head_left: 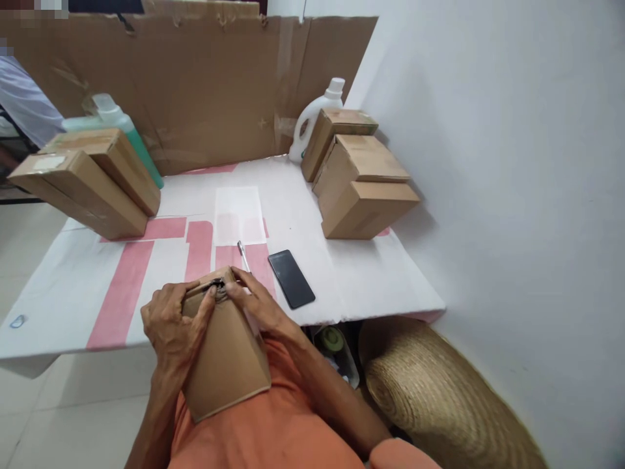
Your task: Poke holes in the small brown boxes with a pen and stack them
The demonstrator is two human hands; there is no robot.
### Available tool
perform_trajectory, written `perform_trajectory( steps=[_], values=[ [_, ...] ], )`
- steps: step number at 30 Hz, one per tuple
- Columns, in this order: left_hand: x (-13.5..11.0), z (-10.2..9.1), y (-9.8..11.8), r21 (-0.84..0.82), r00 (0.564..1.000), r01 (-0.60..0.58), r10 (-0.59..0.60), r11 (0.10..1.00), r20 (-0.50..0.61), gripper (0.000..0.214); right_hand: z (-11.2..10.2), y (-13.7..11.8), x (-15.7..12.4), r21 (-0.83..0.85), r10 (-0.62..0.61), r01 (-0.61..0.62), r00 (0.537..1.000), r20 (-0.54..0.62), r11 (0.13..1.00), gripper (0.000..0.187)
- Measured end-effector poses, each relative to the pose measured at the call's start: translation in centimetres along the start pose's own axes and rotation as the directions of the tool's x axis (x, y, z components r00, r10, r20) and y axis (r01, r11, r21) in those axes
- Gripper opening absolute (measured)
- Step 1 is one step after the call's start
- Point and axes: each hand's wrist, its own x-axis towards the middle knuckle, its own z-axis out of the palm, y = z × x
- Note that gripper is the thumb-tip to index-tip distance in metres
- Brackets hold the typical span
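A brown cardboard box (229, 358) leans against my body, its far end resting at the table's near edge. My left hand (170, 326) grips the box's left side, thumb up at the top edge. My right hand (256, 303) pinches the same top edge, where something small and dark (215, 284) sits between my fingertips. A white pen (243, 255) lies on the table just beyond my right hand. To its right lies a black phone (291, 278), face up.
The white table (356, 273) has red stripes. Two cardboard boxes (92, 179) and a green bottle (127, 133) stand at the left; three boxes (359, 182) and a white jug (312, 117) at the back right. A cardboard sheet (195, 85) forms the back wall. A straw hat (439, 397) lies lower right.
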Motion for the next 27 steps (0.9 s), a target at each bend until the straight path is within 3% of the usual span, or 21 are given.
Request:
perform_trajectory(
  steps=[3, 6, 8, 11, 13, 19, 22, 25, 27],
  values=[
    [0.1, 0.2, 0.2, 0.025, 1.000, 0.007, -0.007, 1.000, 0.006, 0.034, -1.8, 1.1, 1.3, -0.287, 0.040, -0.057, 0.997, -0.064, 0.956, 0.049],
    [0.3, 0.4, 0.5, 0.066, 1.000, 0.019, -0.020, 0.998, 0.014, 0.030, -2.3, 1.7, 2.7, -0.626, 0.190, -0.275, 0.961, -0.202, 0.730, 0.033],
    [0.4, 0.5, 0.7, 0.081, 0.999, 0.025, -0.027, 0.996, 0.025, 0.027, -1.8, 2.0, 3.5, -0.687, 0.247, -0.346, 0.938, -0.242, 0.639, 0.026],
    [0.5, 0.5, 0.8, 0.076, 0.999, 0.023, -0.025, 0.997, 0.028, 0.025, -1.2, 2.7, 4.1, -0.661, 0.261, -0.367, 0.930, -0.258, 0.654, 0.015],
    [0.4, 0.6, 0.7, 0.071, 1.000, 0.013, -0.015, 0.997, 0.020, 0.027, -1.1, 3.1, 4.3, -0.624, 0.248, -0.359, 0.933, -0.261, 0.694, 0.005],
    [0.0, 0.4, 0.4, 0.083, 0.997, -0.071, 0.068, 0.994, 0.044, 0.039, -2.2, 2.9, 3.8, -0.372, 0.151, -0.242, 0.954, -0.258, 0.896, 0.013],
    [-0.2, 0.1, 0.5, 0.084, 0.994, -0.098, 0.094, 0.992, 0.056, 0.048, -2.0, 1.8, 3.0, -0.022, 0.048, -0.057, 0.952, -0.302, 0.998, 0.015],
    [-0.2, 0.0, 0.8, 0.097, 0.991, -0.112, 0.103, 0.989, 0.091, 0.051, -1.2, 0.3, 1.7, 0.325, -0.069, 0.189, 0.935, -0.347, 0.927, 0.020],
    [-0.2, 0.0, 0.9, 0.106, 0.987, -0.127, 0.115, 0.986, 0.114, 0.053, -0.6, -0.6, 0.6, 0.354, -0.133, 0.263, 0.927, -0.351, 0.898, 0.019]
  ],
)
